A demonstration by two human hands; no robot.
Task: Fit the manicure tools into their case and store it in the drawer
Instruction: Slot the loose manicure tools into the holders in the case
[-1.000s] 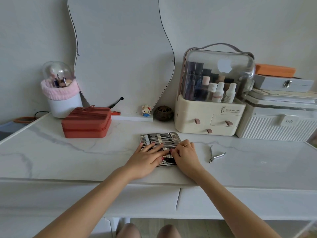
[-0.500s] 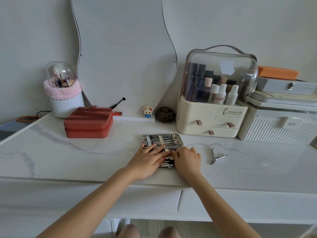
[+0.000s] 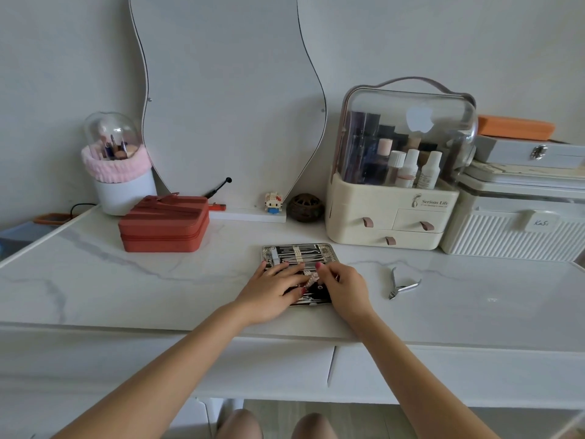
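- Head view: the left hand (image 3: 271, 291) is lying palm-down on the open, rectangular manicure case with its black lining and silvery metal rim (image 3: 300, 251), its fingers straight and spread over the tools in the near half.
- The right hand (image 3: 343, 286) is resting on the case's right part with curled fingers; thumb and forefinger are pinching a narrow beige elastic strap (image 3: 311, 280) and lifting it off the lining.
- The case is lying flat on the glossy white marble-look tabletop with grey veins (image 3: 126, 280), near its front edge and between the two forearms; slim steel tools are sitting in a row under a strap in its far half, too fine to count.
- One pair of steel cuticle nippers with curved handles (image 3: 402, 285) is lying loose on the tabletop, right of the case and apart from it.
- Two white drawer fronts (image 3: 275, 362) are showing beneath the tabletop, both closed.
- One zipped, terracotta-red leatherette box (image 3: 164, 224) is standing at the back left.
- Behind it, one white cylindrical brush holder with a clear dome and a fluffy pink band (image 3: 118, 166) is standing.
- One wavy-edged mirror (image 3: 228, 99) is leaning against the wall.
- At the right, one cream plastic cosmetics organiser with a clear lid and three small drawers (image 3: 395, 191) is holding bottles.
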